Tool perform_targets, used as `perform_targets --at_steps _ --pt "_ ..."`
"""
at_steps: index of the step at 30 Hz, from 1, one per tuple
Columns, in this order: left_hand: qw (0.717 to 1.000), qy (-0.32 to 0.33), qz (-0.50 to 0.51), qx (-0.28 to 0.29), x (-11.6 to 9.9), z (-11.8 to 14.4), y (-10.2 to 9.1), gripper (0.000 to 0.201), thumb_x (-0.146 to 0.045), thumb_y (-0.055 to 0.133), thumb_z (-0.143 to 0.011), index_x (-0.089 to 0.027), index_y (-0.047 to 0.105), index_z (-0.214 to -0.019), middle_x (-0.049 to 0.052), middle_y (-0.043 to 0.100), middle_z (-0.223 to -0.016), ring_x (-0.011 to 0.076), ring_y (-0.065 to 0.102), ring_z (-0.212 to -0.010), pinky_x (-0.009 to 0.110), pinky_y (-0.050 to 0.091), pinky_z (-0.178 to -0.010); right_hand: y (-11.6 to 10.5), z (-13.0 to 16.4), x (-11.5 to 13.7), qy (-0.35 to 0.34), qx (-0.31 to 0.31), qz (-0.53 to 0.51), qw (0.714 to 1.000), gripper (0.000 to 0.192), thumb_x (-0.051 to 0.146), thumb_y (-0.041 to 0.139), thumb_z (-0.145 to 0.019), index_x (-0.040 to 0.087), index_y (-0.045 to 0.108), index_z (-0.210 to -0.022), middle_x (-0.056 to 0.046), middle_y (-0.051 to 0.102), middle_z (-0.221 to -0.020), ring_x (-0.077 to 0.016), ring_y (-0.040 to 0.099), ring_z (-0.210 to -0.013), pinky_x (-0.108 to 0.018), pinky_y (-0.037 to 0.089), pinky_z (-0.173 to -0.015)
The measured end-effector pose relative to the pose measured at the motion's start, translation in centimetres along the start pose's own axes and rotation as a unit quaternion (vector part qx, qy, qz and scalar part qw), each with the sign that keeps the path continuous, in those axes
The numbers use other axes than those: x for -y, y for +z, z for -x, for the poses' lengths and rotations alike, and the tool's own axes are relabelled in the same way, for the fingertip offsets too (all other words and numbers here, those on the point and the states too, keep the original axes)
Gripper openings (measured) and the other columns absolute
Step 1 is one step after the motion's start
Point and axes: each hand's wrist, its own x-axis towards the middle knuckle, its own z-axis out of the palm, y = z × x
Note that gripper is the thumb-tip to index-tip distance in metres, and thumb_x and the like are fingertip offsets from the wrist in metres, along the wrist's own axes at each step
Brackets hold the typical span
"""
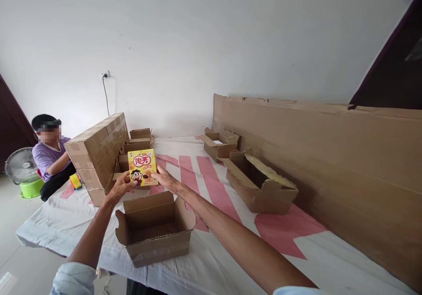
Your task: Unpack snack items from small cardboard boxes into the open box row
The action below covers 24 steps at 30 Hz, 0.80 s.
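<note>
Between my two hands I hold a yellow snack box (143,165) upright, its printed front with a cartoon figure facing me. My left hand (122,184) grips its lower left corner, thumb on the front. On the lower right side, my right hand (165,179) closes around the edge. Nearer to me, below the snack box, stands an open cardboard box (158,249) with its flaps up and nothing visible inside. Directly behind the snack box, another open carton (124,161) is partly hidden.
A stacked cardboard block (99,143) rises at left, and a person in a purple shirt (49,154) sits beyond it. Open cartons (263,194) stand at right before a long cardboard panel (316,154). A fan (21,165) is at far left.
</note>
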Motion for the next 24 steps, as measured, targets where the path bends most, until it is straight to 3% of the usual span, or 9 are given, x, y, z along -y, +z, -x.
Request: perform_targets --at_steps 6,13,17,21,24 --pt "1.0 -0.009 -0.003 -0.003 0.1 -0.4 0.0 0.096 -0.058 0.098 -0.065 -0.016 0.062 -0.143 0.019 0.08 -0.126 0.0321 0.079 -0.104 0.028 0.056 -0.067 -0.1 -0.5 -0.5 0.006 0.004 0.002 1.0 0.069 0.027 0.066 -0.075 0.029 0.062 -0.144 -0.005 0.081 -0.128 -0.0302 0.072 -0.123 -0.056 0.057 -0.113" --pt "1.0 0.002 -0.015 -0.008 -0.7 -0.2 0.6 0.09 -0.059 0.097 -0.066 -0.016 0.064 -0.137 0.017 0.08 -0.122 0.03 0.078 -0.1 0.029 0.056 -0.067 -0.3 -0.1 0.2 -0.005 0.006 0.009 1.0 0.076 0.026 0.064 -0.074 0.029 0.058 -0.149 -0.005 0.078 -0.134 -0.0298 0.071 -0.124 -0.053 0.057 -0.113" --pt "1.0 0.016 -0.016 -0.019 -2.3 0.3 1.3 0.084 -0.062 0.097 -0.067 -0.016 0.066 -0.13 0.014 0.081 -0.114 0.0289 0.078 -0.1 0.028 0.056 -0.067 -0.1 0.5 1.5 -0.037 0.016 0.028 0.999 0.086 0.027 0.065 -0.077 0.03 0.048 -0.161 -0.006 0.074 -0.142 -0.0301 0.069 -0.128 -0.055 0.055 -0.115" --pt "0.998 0.046 -0.011 -0.031 -4.3 1.3 1.9 0.075 -0.064 0.095 -0.071 -0.018 0.069 -0.123 0.01 0.081 -0.105 0.0238 0.076 -0.088 0.028 0.056 -0.065 0.0 2.1 3.5 -0.097 0.028 0.058 0.993 0.093 0.032 0.068 -0.086 0.031 0.032 -0.171 -0.007 0.064 -0.157 -0.0297 0.061 -0.141 -0.055 0.049 -0.121" --pt "0.995 0.092 0.004 -0.04 -6.0 2.3 2.2 0.069 -0.059 0.096 -0.073 -0.018 0.072 -0.121 0.009 0.082 -0.106 0.0208 0.075 -0.083 0.028 0.056 -0.066 -0.1 3.6 5.4 -0.112 0.047 0.046 0.992 0.094 0.04 0.071 -0.093 0.033 0.025 -0.175 -0.009 0.062 -0.158 -0.0299 0.061 -0.141 -0.053 0.054 -0.117"
